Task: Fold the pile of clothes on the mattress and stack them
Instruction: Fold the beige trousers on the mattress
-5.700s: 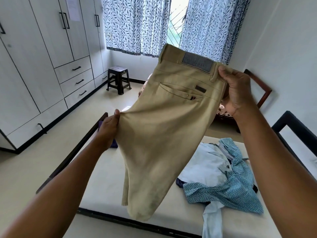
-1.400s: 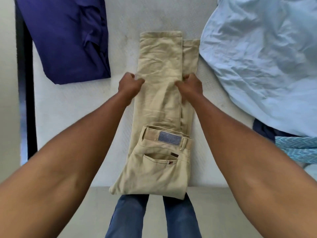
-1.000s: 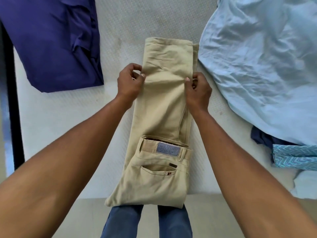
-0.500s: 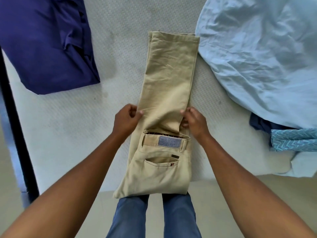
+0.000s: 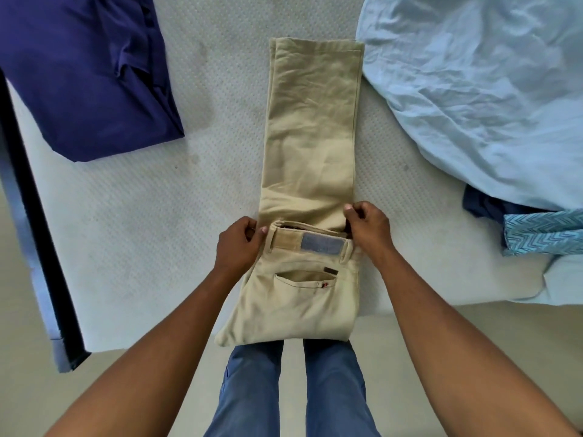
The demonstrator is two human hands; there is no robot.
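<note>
Just then my left hand (image 5: pixel 238 244) pinched the left edge of the khaki trousers (image 5: pixel 310 137) at the waistband, and my right hand (image 5: pixel 367 228) gripped the right edge, fingers curled on the cloth. The trousers lay lengthwise on the mattress (image 5: pixel 142 231), back pocket up, between a folded navy garment (image 5: pixel 85 74) and a crumpled light blue shirt (image 5: pixel 473 89).

text: none legible | waistband patch (image 5: pixel 321 246) on khaki trousers (image 5: pixel 312 121): lettering, if any, blurred
</note>
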